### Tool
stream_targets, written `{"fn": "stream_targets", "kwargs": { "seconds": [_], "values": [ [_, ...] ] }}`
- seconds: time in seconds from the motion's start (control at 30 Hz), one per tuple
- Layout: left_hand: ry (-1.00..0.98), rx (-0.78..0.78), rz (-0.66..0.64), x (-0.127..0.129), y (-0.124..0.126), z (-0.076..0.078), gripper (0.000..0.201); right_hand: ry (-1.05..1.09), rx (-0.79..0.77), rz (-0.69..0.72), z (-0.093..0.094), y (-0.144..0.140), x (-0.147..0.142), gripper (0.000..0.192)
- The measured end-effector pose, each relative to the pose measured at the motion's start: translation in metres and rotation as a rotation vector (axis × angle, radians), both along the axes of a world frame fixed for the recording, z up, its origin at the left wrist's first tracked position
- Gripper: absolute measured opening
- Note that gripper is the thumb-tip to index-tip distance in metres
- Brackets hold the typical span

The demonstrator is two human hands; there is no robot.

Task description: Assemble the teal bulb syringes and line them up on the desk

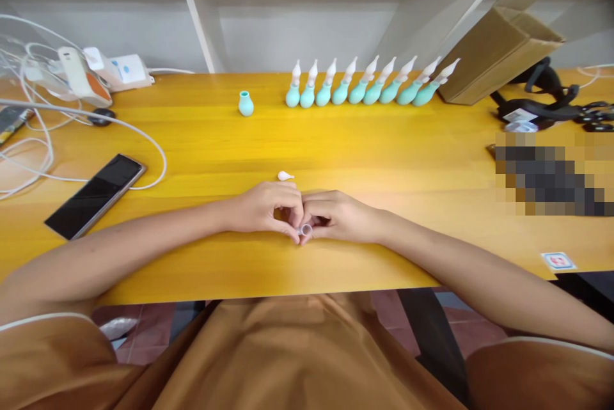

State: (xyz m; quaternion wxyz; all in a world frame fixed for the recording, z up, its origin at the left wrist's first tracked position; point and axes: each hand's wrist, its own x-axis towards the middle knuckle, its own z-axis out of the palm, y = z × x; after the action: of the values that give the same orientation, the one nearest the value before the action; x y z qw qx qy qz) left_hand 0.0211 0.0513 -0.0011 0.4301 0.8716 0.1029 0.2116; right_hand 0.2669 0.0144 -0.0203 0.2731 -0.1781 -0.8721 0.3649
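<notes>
left hand [263,206] + right hand [341,215]: both pinch clear ring [306,229], near table [201,141] centre | white tip [285,175] just beyond | advice: keep ring level, fingertips only

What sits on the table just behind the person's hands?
A small white tip lies loose behind the left hand. Both hands, the right hand too, pinch a small clear ring, mostly covered by fingers.
</notes>
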Motion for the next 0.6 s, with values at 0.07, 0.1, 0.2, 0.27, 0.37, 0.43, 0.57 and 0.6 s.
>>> {"fn": "stream_targets", "kwargs": {
  "seconds": [0.07,0.1,0.2,0.27,0.37,0.43,0.57,0.6],
  "values": [
    [0.0,-0.008,0.004,-0.0001,0.0001,0.0003,0.025,0.007,0.019,-0.004,-0.0002,-0.0002,-0.0005,0.022],
    [0.001,-0.011,0.005,0.0,0.0002,0.0005,0.026,0.011,0.028,-0.004,-0.0003,-0.0004,-0.0008,0.021],
    [0.011,-0.02,0.003,0.0003,0.0001,0.0012,0.029,0.027,0.051,0.001,-0.0004,-0.0011,-0.002,0.02],
    [0.02,-0.022,0.004,0.0005,-0.0001,0.0015,0.031,0.039,0.06,0.009,-0.0001,-0.0014,-0.0026,0.019],
    [0.025,-0.015,0.01,0.0006,0.0002,0.0011,0.032,0.043,0.061,0.021,0.0007,-0.0013,-0.0028,0.017],
    [0.021,-0.022,0.019,0.0005,0.0012,0.0,0.033,0.047,0.045,0.022,0.0012,-0.0008,-0.0023,0.017],
    [-0.018,-0.061,0.045,0.0001,0.0041,-0.0029,0.034,0.086,-0.003,-0.004,0.0031,-0.0001,-0.0002,0.02],
    [-0.03,-0.067,0.051,0.0001,0.0046,-0.0034,0.034,0.095,-0.01,-0.009,0.0038,-0.0001,0.0003,0.02]
  ]
}}
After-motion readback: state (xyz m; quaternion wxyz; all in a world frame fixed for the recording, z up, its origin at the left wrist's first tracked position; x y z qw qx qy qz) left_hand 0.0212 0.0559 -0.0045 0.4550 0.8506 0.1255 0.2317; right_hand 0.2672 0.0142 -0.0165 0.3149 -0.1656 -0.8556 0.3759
